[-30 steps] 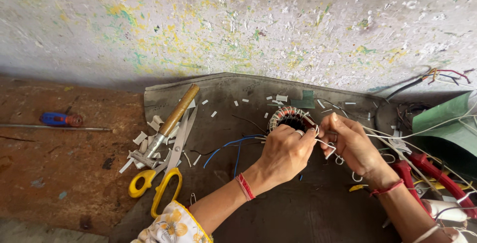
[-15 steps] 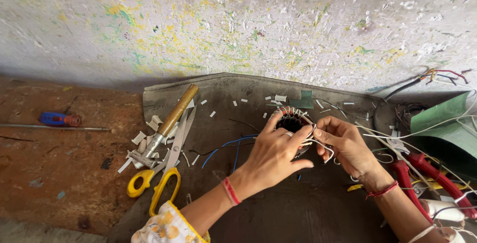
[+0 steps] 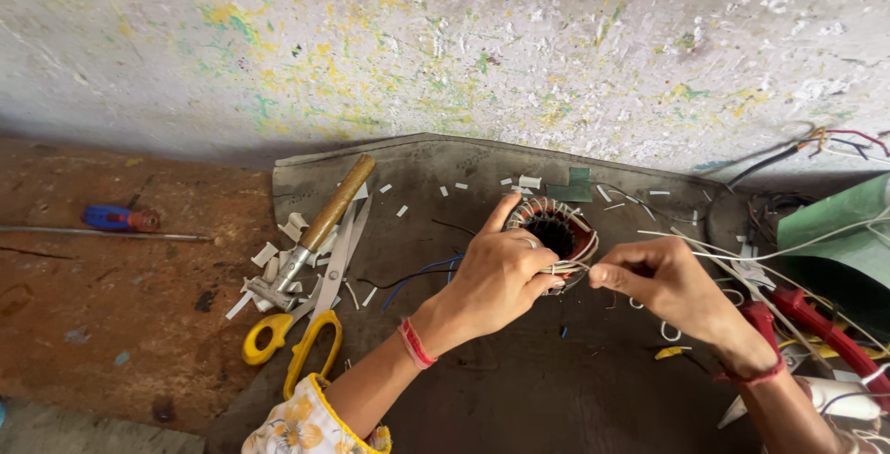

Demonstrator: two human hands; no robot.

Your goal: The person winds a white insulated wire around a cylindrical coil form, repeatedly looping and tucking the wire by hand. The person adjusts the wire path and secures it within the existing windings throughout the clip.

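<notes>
A person's left hand [image 3: 496, 278] curled its fingers around a ring-shaped motor stator [image 3: 553, 231], copper coils and white thread lining its dark bore, the forefinger raised along the rim and the thumb pressed to its near side. The right hand [image 3: 663, 282], just beside it, had thumb and forefinger pinched narrow on thin white thread [image 3: 579, 268] leading to the winding. The stator sat on a worn grey mat [image 3: 519, 389] below a paint-flecked wall [image 3: 445, 46]. Well left of the fingers lay yellow-handled scissors [image 3: 306, 324], a wooden-handled tool [image 3: 320, 222] and white paper scraps [image 3: 269, 268]; farther off, a blue screwdriver [image 3: 116, 219] rested on rust-brown floor. Right of the fingers lay red-handled pliers [image 3: 816, 319] and green sheet [image 3: 834, 231]
</notes>
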